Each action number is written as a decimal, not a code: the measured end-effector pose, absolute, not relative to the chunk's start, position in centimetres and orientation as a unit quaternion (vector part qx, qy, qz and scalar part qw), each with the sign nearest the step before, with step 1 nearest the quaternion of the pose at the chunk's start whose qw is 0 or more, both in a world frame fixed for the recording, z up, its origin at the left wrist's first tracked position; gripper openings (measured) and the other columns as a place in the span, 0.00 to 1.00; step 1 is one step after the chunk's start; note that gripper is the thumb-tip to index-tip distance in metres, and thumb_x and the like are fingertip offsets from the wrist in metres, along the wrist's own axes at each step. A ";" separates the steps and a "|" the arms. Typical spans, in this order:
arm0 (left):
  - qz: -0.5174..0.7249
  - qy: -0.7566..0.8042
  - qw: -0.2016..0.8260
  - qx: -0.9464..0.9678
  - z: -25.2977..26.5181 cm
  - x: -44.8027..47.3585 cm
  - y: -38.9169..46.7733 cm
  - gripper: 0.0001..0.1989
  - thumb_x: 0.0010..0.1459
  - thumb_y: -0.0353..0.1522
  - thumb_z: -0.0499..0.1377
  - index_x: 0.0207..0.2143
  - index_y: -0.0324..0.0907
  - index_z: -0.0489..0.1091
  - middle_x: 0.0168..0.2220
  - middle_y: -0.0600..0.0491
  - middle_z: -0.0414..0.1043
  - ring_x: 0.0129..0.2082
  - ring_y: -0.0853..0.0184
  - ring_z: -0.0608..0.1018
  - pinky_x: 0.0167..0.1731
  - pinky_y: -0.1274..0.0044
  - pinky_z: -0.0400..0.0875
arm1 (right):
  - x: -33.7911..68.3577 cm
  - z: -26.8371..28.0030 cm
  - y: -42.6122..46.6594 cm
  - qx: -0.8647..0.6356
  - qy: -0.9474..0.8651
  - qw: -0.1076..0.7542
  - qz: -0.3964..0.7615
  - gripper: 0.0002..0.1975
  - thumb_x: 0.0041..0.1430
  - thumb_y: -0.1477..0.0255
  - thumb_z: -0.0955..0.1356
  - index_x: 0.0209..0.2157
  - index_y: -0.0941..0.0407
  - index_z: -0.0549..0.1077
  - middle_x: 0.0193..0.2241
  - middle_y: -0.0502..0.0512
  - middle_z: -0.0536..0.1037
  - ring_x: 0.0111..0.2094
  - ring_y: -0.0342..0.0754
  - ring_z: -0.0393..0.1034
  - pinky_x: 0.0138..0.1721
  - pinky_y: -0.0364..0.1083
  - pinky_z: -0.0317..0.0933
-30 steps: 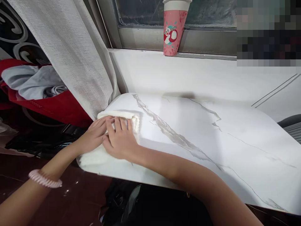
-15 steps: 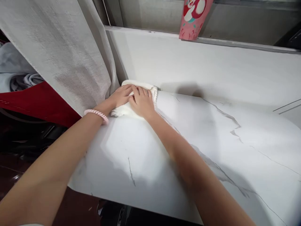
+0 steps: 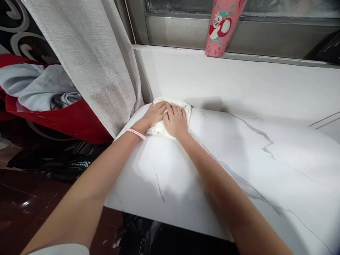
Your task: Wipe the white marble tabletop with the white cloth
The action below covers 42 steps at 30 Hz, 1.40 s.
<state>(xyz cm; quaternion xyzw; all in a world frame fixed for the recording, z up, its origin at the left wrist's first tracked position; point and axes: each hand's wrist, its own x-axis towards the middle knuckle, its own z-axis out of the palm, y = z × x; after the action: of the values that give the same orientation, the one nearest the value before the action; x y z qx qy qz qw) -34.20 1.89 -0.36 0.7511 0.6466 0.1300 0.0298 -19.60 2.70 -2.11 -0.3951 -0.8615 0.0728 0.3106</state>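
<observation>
A folded white cloth (image 3: 163, 130) lies at the far left corner of the white marble-patterned table (image 3: 183, 177), close against the wall. My left hand (image 3: 155, 114) rests flat on its left part, fingers stretched to the right. A pink coiled band (image 3: 135, 133) circles my left wrist. Just beside it, my right hand (image 3: 175, 121) presses flat on the cloth with fingers pointing away from me, and the fingertips of both hands meet. Both hands are open, and they cover much of the cloth's middle.
A light grey curtain (image 3: 103, 67) hangs by the table's left end. Behind it stands a red bag (image 3: 66, 122) with grey fabric inside. Along the back runs a white wall (image 3: 252, 85) below a window ledge, where a pink cup-shaped item (image 3: 219, 39) stands.
Both hands and the cloth have shifted a little to the right along the wall, away from the curtain. The view has also turned left, showing more of the red bag.
</observation>
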 end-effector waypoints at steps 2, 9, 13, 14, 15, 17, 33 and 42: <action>0.119 0.626 0.031 0.770 -0.2 -33.4 -0.1 0.26 0.65 0.38 0.43 0.63 0.40 0.55 0.66 0.43 0.55 0.66 0.57 0.55 0.64 0.60 0.47 | -18.2 -2.0 0.6 -0.386 -0.868 0.306 0.064 0.25 0.66 0.69 0.57 0.62 0.64 0.61 0.60 0.66 0.65 0.62 0.57 0.55 0.65 0.60 0.41; 0.080 0.639 0.021 0.765 -0.1 -28.6 -11.8 0.28 0.64 0.39 0.40 0.65 0.41 0.54 0.67 0.41 0.53 0.67 0.54 0.54 0.64 0.53 0.46 | -11.9 -0.8 -9.4 -0.320 -0.908 0.259 0.082 0.29 0.67 0.66 0.55 0.64 0.66 0.58 0.63 0.68 0.61 0.64 0.60 0.51 0.66 0.63 0.39; 0.068 0.678 -0.017 0.732 -0.5 -24.6 -18.6 0.31 0.64 0.40 0.39 0.69 0.45 0.46 0.67 0.41 0.53 0.67 0.52 0.54 0.62 0.49 0.49 | -7.5 0.0 -13.8 -0.244 -0.935 0.221 0.135 0.30 0.65 0.66 0.57 0.65 0.61 0.57 0.65 0.63 0.58 0.66 0.56 0.47 0.68 0.60 0.36; 0.071 0.682 -0.022 0.728 -0.7 -23.6 -19.8 0.31 0.64 0.40 0.39 0.69 0.47 0.43 0.67 0.42 0.53 0.67 0.53 0.54 0.62 0.50 0.50 | -6.5 0.2 -14.4 -0.237 -0.936 0.212 0.150 0.30 0.64 0.67 0.58 0.66 0.60 0.56 0.65 0.62 0.57 0.67 0.56 0.46 0.69 0.61 0.36; 0.076 0.682 -0.022 0.727 -0.9 -22.8 -20.6 0.32 0.64 0.40 0.40 0.70 0.49 0.40 0.67 0.44 0.53 0.67 0.53 0.54 0.62 0.50 0.51 | -5.6 0.5 -14.8 -0.234 -0.937 0.201 0.167 0.31 0.63 0.68 0.59 0.67 0.59 0.54 0.66 0.61 0.55 0.68 0.55 0.44 0.69 0.61 0.35; 0.087 0.681 -0.013 0.727 -1.1 -21.6 -21.4 0.32 0.65 0.41 0.41 0.70 0.53 0.37 0.67 0.46 0.54 0.68 0.54 0.54 0.62 0.50 0.51 | -4.3 1.1 -14.9 -0.232 -0.935 0.169 0.208 0.34 0.61 0.70 0.59 0.68 0.58 0.49 0.66 0.62 0.54 0.69 0.56 0.41 0.68 0.63 0.37; 0.153 0.669 0.051 0.725 0.2 -21.9 1.3 0.23 0.66 0.41 0.43 0.60 0.46 0.58 0.64 0.48 0.58 0.65 0.59 0.58 0.64 0.58 0.48 | -9.3 -0.5 4.3 -0.484 -0.806 0.269 0.209 0.22 0.70 0.69 0.55 0.62 0.55 0.62 0.62 0.54 0.63 0.64 0.50 0.52 0.67 0.55 0.37; 0.147 0.646 0.045 0.748 0.3 -20.9 7.8 0.21 0.66 0.39 0.44 0.60 0.51 0.58 0.63 0.53 0.60 0.65 0.62 0.59 0.64 0.60 0.50 | -8.5 -1.2 9.4 -0.512 -0.790 0.307 0.138 0.22 0.69 0.72 0.55 0.60 0.62 0.65 0.59 0.59 0.68 0.61 0.53 0.57 0.65 0.53 0.41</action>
<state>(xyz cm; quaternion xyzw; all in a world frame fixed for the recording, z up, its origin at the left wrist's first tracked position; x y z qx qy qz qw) -20.93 7.85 0.33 0.7475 0.6463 0.1467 0.0452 -8.54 9.36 -1.24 -0.5119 -0.7902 0.1381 0.3072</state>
